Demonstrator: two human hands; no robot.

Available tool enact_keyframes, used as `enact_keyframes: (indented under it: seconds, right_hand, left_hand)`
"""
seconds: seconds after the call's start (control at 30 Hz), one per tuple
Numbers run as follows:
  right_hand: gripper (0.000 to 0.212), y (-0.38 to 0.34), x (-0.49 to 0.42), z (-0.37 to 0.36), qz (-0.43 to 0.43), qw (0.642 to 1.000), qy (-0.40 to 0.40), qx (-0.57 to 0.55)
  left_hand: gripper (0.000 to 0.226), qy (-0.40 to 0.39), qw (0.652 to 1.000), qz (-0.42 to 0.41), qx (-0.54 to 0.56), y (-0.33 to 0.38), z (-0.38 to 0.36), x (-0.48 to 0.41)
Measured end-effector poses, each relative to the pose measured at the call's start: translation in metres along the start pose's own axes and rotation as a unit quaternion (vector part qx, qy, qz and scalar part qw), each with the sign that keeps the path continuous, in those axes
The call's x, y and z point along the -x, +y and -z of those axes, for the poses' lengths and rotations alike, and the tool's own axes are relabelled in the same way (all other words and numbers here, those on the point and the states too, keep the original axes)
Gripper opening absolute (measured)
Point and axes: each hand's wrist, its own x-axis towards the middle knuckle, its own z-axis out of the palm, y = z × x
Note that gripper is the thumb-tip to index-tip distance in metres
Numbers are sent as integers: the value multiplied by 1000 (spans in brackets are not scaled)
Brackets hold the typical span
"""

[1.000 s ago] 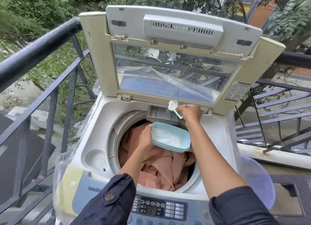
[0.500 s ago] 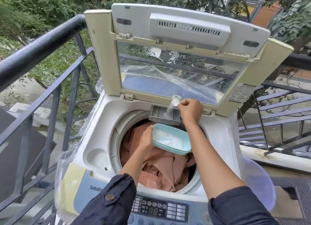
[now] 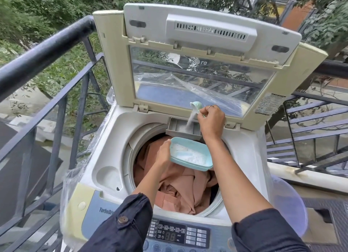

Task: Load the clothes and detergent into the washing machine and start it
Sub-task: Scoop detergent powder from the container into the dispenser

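Note:
A top-loading washing machine [image 3: 111,150] stands with its lid [image 3: 203,50] raised upright. Peach-coloured clothes [image 3: 180,187] fill the drum. My left hand [image 3: 163,153] holds a light-blue detergent box [image 3: 191,153] with white powder over the drum. My right hand [image 3: 211,120] grips a small pale-green scoop [image 3: 195,105], tipped over. A stream of powder [image 3: 190,120] falls from it into the open grey detergent drawer [image 3: 178,127] at the back of the drum opening.
The control panel [image 3: 177,233] with display and buttons lies at the near edge. A dark metal railing [image 3: 43,52] runs along the left. A translucent purple tub [image 3: 290,204] sits right of the machine. Metal stairs [image 3: 308,135] are at the right.
My right hand has lifted the scoop from beside the box up over the drawer and tipped it; powder now pours out. The left hand keeps the box in the same place.

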Motion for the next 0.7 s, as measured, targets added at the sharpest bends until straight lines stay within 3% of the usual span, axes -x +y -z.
enact_keyframes:
  seconds: [0.17, 0.47, 0.53, 0.6, 0.7]
  right_hand:
    - [7, -3, -2, 2, 46, 999, 24, -12]
    - [3, 2, 5, -1, 126, 991, 44, 6]
    - [4, 4, 7, -1, 77, 996, 44, -26]
    - [9, 6, 6, 2, -38, 995, 29, -82]
    - [15, 12, 3, 9, -220, 958, -39, -179]
  left_hand:
    - [29, -28, 998, -32, -54, 0, -1, -3]
    - [36, -16, 1000, -17, -5, -6, 1, -5]
    - [34, -15, 1000, -12, 6, -7, 1, -4]
    - [32, -18, 1000, -22, 1, -7, 2, -3]
    - [33, -15, 999, -39, 17, -8, 2, -4]
